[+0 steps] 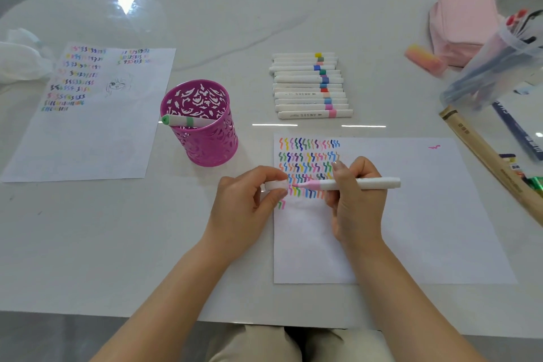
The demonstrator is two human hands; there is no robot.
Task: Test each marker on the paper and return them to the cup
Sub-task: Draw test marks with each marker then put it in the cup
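My right hand (357, 197) gripped the pink marker (346, 184), tip over the paper (426, 214); my left hand (246, 200) pinched its white cap (274, 185).

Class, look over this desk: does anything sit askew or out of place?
The green marker in the pink cup lies almost flat, one end over the rim, not upright. A pink squiggle sits far from the rows on the paper.

Left grip (249, 194) and right grip (357, 203) both curled, close together.
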